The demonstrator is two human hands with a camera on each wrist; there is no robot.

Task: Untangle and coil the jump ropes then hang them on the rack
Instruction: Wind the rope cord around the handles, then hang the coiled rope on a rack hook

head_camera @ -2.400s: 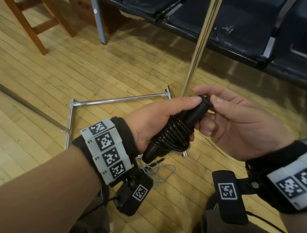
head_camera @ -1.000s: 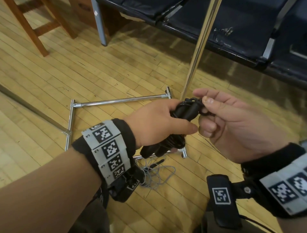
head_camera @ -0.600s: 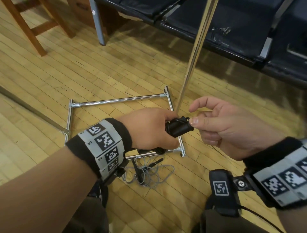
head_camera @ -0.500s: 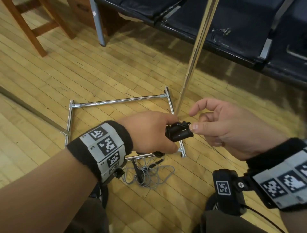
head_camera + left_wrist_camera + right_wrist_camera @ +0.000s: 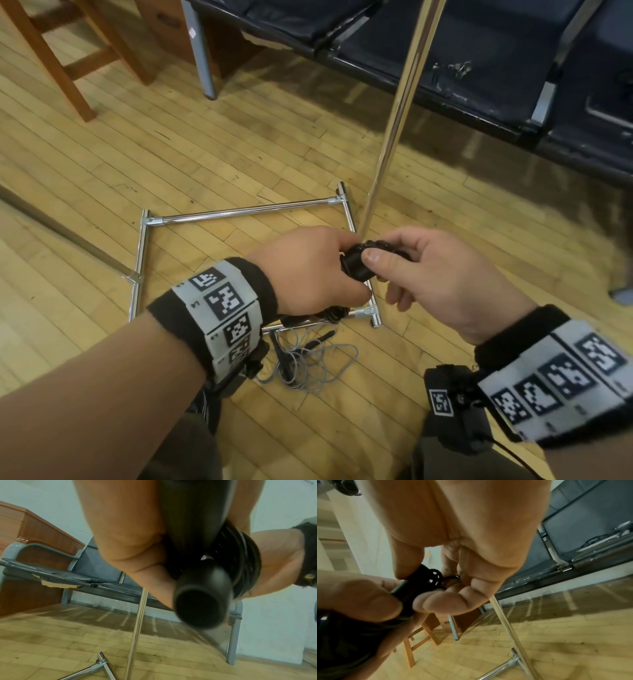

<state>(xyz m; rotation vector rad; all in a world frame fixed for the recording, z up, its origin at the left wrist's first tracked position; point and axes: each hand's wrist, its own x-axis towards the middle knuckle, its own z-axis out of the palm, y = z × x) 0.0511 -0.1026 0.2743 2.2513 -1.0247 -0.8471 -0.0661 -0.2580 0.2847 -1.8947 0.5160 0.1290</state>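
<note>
My left hand (image 5: 315, 270) grips a black jump rope (image 5: 356, 265) whose cord is coiled round its two handles (image 5: 200, 601). The coil (image 5: 247, 561) lies between palm and fingers in the left wrist view. My right hand (image 5: 428, 274) pinches the handle tops (image 5: 423, 580) between thumb and fingers. Both hands hover above the chrome rack's base frame (image 5: 239, 214), beside its upright pole (image 5: 400, 99). A second, grey jump rope (image 5: 308, 363) lies tangled on the floor beneath my left wrist.
A row of dark blue bench seats (image 5: 479, 58) stands behind the rack. A wooden stool (image 5: 61, 58) and a wooden cabinet (image 5: 25, 547) stand at the back left. The floor (image 5: 171, 144) is light wood parquet.
The left hand has turned the coiled rope end-on and lowered it; the coil is now mostly hidden under the hand. The right hand has shifted from the handle side to pinching its top.
</note>
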